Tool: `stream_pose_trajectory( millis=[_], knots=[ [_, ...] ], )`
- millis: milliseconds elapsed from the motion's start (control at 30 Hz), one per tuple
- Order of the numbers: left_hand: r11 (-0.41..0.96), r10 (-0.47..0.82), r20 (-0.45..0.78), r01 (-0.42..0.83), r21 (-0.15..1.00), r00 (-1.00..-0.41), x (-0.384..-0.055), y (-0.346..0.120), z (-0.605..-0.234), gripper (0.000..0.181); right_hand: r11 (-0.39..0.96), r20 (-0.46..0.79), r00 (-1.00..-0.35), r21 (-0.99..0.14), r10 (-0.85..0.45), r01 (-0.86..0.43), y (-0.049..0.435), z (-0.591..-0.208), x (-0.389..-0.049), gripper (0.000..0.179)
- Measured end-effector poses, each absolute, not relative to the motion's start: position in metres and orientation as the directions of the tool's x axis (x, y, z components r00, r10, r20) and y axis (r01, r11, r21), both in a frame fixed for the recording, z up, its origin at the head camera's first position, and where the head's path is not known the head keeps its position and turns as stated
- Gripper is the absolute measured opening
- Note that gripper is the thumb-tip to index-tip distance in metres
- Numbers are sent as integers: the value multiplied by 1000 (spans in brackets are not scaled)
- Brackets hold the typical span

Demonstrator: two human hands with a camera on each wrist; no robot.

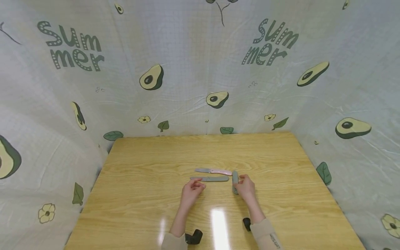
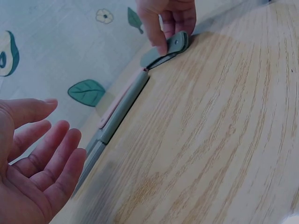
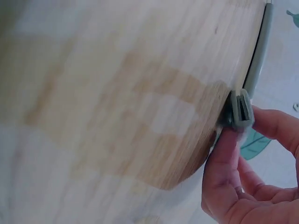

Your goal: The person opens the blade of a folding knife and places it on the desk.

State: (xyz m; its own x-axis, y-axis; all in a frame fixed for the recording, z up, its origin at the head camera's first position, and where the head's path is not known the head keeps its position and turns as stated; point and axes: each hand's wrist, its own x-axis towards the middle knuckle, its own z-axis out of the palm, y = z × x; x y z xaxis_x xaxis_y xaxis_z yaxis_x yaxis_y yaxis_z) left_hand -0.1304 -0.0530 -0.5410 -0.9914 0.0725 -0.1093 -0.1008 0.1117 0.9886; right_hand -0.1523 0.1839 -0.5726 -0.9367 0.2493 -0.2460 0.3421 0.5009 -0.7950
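My right hand (image 1: 246, 187) pinches a folded grey-green pocket knife (image 1: 235, 176) between thumb and fingers, at the right end of two unfolded knives. In the right wrist view, the slot in the handle of this folded knife (image 3: 242, 110) faces the camera. An unfolded grey-green folding knife (image 1: 218, 179) lies crosswise on the table, blade to the left. Just behind it is an unfolded folding knife with a pink handle (image 1: 222, 171), its blade also pointing left. My left hand (image 2: 32, 172) is held palm up with relaxed fingers beside the grey-green knife's blade, holding nothing.
The wooden table (image 1: 140, 163) reaches back to a hanging cloth (image 1: 187, 52) printed with avocados and leaves, which also encloses both sides. Black wrist devices, one by the left forearm (image 1: 194, 237) and one by the right, sit low over the table. Light glares off the front.
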Motion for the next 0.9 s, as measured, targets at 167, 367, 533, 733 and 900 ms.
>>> stream_pose_trajectory(
  millis=[167, 367, 533, 733, 900],
  knots=[
    [118, 69, -100, -92, 989, -993, -132, -53, -540, 34, 478, -225, -939, -815, 261, 328, 185, -573, -153, 53],
    [118, 61, -103, -96, 988, -993, -139, -51, -556, 33, 339, -243, -938, -885, 248, 319, 178, -562, -151, 70],
    [74, 67, -104, -99, 992, -992, -147, -49, -577, 38, 136, -244, -952, -953, 183, 270, 163, -548, -148, 74],
    [35, 87, -94, -91, 995, -992, -145, -46, -567, 37, 26, -253, -964, -966, 83, 256, 150, -542, -142, 73],
    [5, 99, -103, -103, 995, -990, -143, -41, -561, 36, -6, -257, -966, -966, -34, 257, 143, -543, -137, 67]
  ],
)
